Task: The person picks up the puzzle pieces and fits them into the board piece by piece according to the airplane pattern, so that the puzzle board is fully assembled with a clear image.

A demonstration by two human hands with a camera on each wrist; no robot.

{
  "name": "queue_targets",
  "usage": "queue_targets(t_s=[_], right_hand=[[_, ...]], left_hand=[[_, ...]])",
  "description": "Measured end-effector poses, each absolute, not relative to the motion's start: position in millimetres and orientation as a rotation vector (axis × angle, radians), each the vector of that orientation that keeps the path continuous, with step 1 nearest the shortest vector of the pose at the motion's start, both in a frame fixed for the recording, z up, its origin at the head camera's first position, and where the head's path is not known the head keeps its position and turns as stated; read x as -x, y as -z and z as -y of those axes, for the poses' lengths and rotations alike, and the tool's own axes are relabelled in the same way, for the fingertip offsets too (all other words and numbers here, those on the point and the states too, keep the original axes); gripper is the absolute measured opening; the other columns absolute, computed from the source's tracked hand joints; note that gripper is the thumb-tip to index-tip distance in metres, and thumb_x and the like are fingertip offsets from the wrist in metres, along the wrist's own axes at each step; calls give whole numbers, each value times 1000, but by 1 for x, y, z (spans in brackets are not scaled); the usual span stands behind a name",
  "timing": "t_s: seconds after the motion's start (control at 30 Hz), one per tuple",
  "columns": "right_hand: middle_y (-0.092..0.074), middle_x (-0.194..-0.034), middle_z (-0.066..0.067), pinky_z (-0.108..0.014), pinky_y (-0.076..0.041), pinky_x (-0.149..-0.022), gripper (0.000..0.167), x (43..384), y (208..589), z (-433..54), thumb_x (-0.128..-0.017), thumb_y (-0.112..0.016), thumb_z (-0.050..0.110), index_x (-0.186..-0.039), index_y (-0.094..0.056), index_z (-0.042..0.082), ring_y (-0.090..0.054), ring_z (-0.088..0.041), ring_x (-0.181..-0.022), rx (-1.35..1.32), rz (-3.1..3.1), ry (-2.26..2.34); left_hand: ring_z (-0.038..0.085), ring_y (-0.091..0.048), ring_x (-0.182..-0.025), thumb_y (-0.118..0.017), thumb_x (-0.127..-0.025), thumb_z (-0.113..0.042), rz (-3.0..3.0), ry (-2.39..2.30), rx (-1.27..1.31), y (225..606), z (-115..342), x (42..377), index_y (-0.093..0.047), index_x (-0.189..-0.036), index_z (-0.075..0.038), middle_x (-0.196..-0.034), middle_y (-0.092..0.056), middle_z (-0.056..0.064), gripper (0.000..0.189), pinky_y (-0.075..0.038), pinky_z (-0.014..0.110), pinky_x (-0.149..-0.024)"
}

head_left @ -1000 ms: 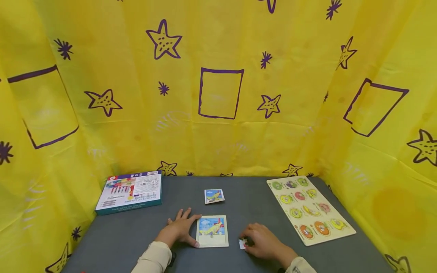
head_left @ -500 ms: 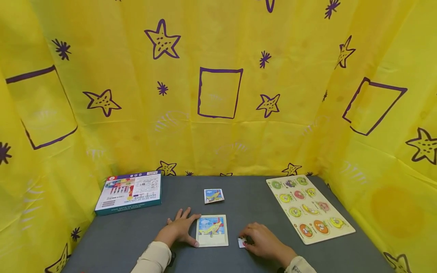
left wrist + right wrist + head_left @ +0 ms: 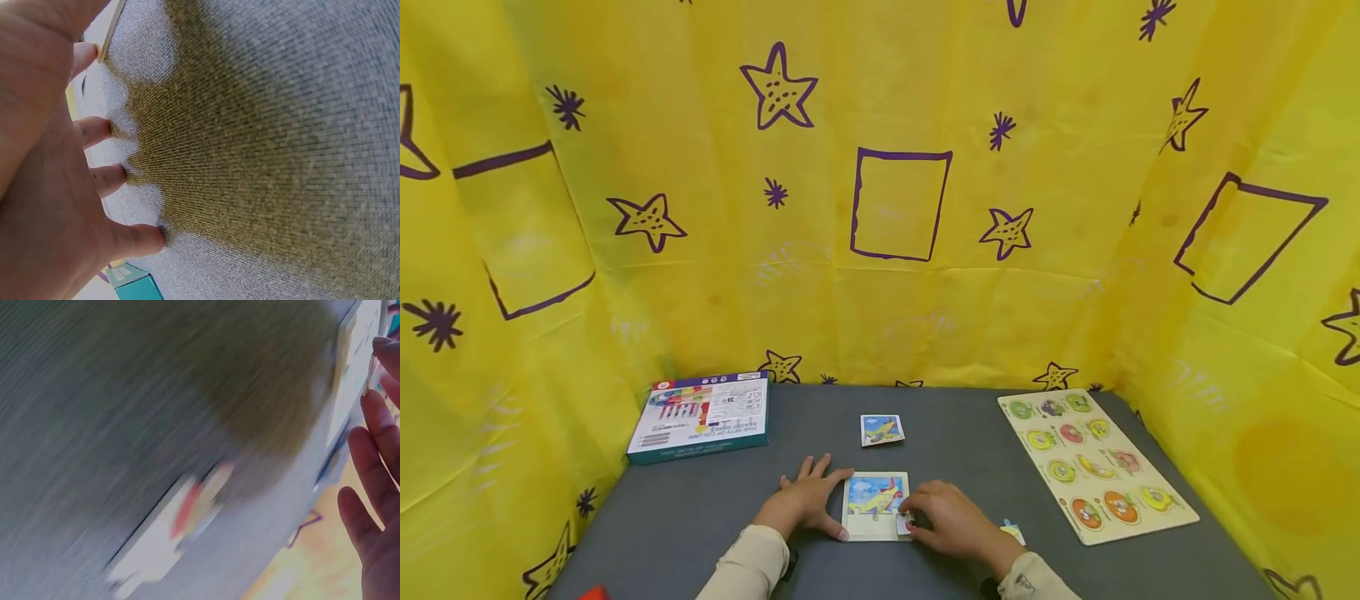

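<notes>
A small square jigsaw puzzle tray (image 3: 867,533) lies on the dark table, its upper part filled with a yellow airplane on blue sky and its lower strip pale. My left hand (image 3: 806,502) is spread beside it, thumb and index fingertip at the tray's left edge. In the left wrist view, the other fingertips rest on the tabletop. My right hand (image 3: 953,521) pinches a puzzle piece (image 3: 904,524) between thumb and fingers over the tray's lower right corner. A loose puzzle piece (image 3: 1012,532) lies near the right wrist, blurred in the right wrist view.
Behind the tray lies a small airplane picture card (image 3: 882,429). A flat box (image 3: 700,419) sits at the back left, a fruit puzzle board (image 3: 1101,467) on the right. A red object (image 3: 595,593) shows at the front left edge. Yellow curtains (image 3: 895,325) enclose the table.
My right hand has moved left from the table to the tray's lower right corner, carrying the puzzle piece. The loose piece by the right wrist has come into view. My left hand stays at the tray.
</notes>
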State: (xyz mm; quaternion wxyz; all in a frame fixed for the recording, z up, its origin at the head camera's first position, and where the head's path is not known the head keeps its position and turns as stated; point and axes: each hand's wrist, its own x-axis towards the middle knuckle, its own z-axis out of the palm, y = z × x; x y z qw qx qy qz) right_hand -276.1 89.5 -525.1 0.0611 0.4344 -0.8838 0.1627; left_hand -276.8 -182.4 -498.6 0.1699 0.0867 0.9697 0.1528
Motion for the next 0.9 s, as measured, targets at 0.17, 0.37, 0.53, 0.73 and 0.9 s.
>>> queue_targets(t_s=[0.17, 0.37, 0.53, 0.73, 0.9], right_hand=[[-67, -98, 12, -34, -50, -86, 13, 274, 528, -66, -88, -70, 26, -100, -73, 22, -60, -9, -96, -1345, 2622, -497], [-65, -94, 10, -34, -50, -84, 11, 271, 528, -46, -89, -69, 25, -98, -73, 22, -60, -9, -94, -1346, 2574, -495], [-65, -94, 11, -31, -48, -81, 10, 272, 531, -34, -89, -69, 26, -98, -74, 23, -57, -6, -90, -1309, 2596, -532], [-65, -93, 11, -30, -48, -79, 9, 272, 535, -24, -88, -71, 26, -96, -75, 24, -57, -7, -89, -1288, 2587, -537], [-65, -93, 12, -33, -49, -82, 9, 272, 536, -19, -87, -71, 25, -95, -75, 24, -59, -7, -90, -1292, 2591, -541]], left_hand=[[50, -16, -143, -89, -62, -44, -2767, -439, -247, 502, 181, 277, -47, -143, -25, -156, -27, 18, 93, -18, 79, -99], [50, -16, -143, -89, -63, -44, -2767, -449, -256, 499, 179, 275, -46, -144, -23, -156, -27, 19, 94, -19, 79, -99], [50, -17, -142, -88, -63, -45, -2778, -441, -267, 498, 179, 275, -46, -143, -22, -156, -27, 20, 93, -20, 79, -99], [51, -17, -142, -88, -63, -46, -2782, -439, -274, 498, 181, 275, -46, -144, -23, -156, -27, 20, 94, -20, 80, -98], [50, -17, -143, -88, -63, -45, -2783, -445, -264, 500, 183, 276, -46, -143, -23, -156, -27, 20, 94, -19, 79, -99]])
